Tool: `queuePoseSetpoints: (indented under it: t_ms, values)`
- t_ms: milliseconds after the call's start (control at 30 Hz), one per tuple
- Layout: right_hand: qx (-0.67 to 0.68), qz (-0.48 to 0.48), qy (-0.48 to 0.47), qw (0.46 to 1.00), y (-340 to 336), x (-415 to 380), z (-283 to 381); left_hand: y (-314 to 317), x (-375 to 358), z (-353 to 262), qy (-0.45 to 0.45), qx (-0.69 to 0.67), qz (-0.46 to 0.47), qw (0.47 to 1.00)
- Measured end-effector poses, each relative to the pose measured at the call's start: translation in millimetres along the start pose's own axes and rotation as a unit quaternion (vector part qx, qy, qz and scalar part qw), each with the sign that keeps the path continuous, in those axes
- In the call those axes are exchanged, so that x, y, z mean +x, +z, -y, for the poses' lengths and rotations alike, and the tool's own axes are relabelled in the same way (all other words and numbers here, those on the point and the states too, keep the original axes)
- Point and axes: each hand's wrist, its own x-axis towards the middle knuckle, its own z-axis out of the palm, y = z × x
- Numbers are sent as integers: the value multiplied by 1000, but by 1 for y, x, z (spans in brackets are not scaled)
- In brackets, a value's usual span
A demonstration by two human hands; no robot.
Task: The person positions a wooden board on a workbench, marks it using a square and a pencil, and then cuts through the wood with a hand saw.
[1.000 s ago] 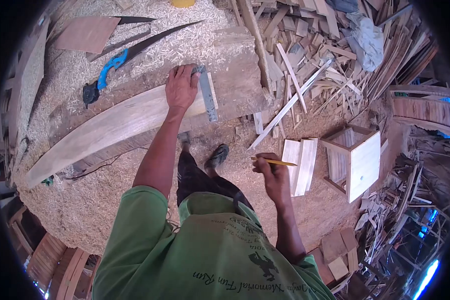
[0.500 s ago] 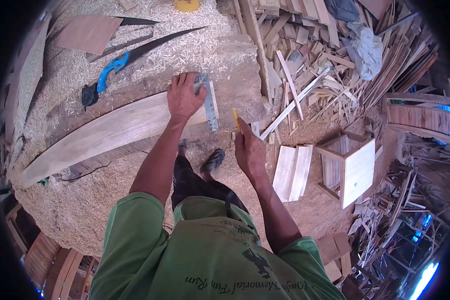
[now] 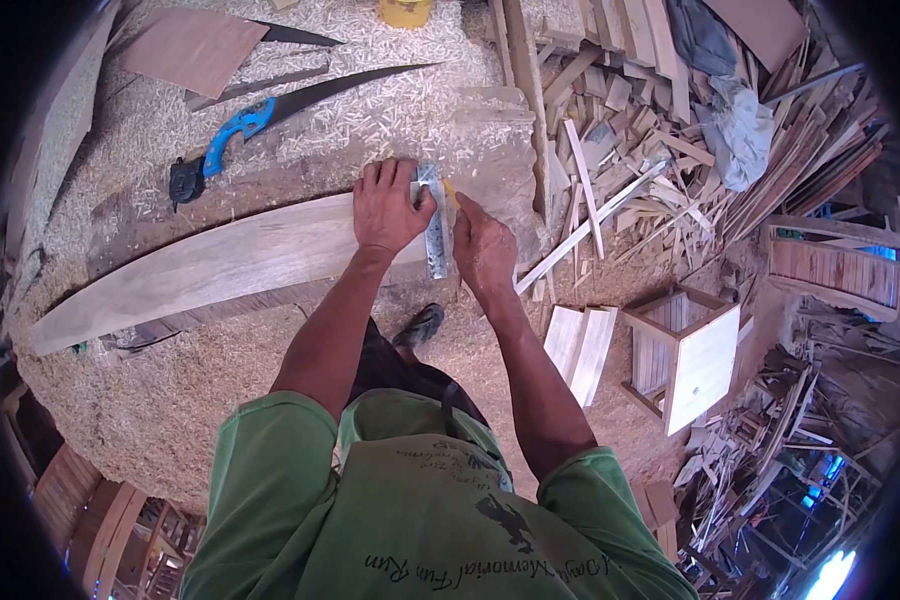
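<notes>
A long curved pale board (image 3: 220, 258) lies on the worn wooden bench. Near its right end, a metal square (image 3: 435, 235) crosses the wood. My left hand (image 3: 388, 205) presses on the board and grips the square's upper part with thumb and fingers. In my right hand (image 3: 485, 245) is a yellow pencil (image 3: 451, 192), pinched, with its tip close to the square's upper right edge. Whether the tip touches the wood cannot be made out.
A blue-handled saw (image 3: 240, 128) and a black tape measure (image 3: 185, 182) lie beyond the board among shavings. A yellow container (image 3: 404, 12) stands at the far edge. Scrap wood (image 3: 620, 120) is heaped at right, near a small wooden stool (image 3: 700, 370).
My right hand has moved up and left with the pencil, from beside the bench edge to the square. My left hand still holds the square. The view has shifted slightly.
</notes>
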Motion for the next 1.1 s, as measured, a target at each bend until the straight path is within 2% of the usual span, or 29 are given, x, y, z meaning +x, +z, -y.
queuePoseSetpoints:
  t_ms: [200, 300, 400, 500, 633, 767, 833, 867, 900, 1000, 1067, 1100]
  values:
    - [-34, 20, -69, 997, -9, -7, 1, 1, -1, 1, 3, 4, -4, 1000]
    - [-116, 98, -104, 983, -20, -35, -8, 4, -1, 3, 6, 2, -7, 1000]
    - [-191, 225, -86, 952, -44, -79, -2, 3, -1, 2, 6, 1, -1, 1000]
    - [-184, 357, -104, 910, -60, -120, -12, 2, -1, 1, 6, 0, -5, 1000]
    - [-38, 194, -107, 974, -61, -145, -30, -2, 0, 6, 8, -24, -33, 999]
    - [9, 143, -35, 989, -71, -133, -28, -34, -29, 31, -1, -41, -102, 994]
    - [14, 93, -40, 995, -67, -125, -26, -63, -67, 59, 3, -11, -109, 994]
    - [17, 69, -42, 997, -63, -119, -25, -82, -86, 74, 1, -2, -84, 996]
    - [-39, 57, -83, 994, -53, -113, -33, -98, -104, 86, -2, 9, -57, 998]
    - [-130, 75, -124, 981, -28, -85, -19, -138, -155, 127, -61, 87, 36, 994]
    - [-160, 118, -202, 959, -2, -60, -20, -147, -178, 162, -36, 102, 10, 994]
    - [-180, 132, -212, 951, 11, -51, -16, -155, -179, 167, -35, 101, 3, 994]
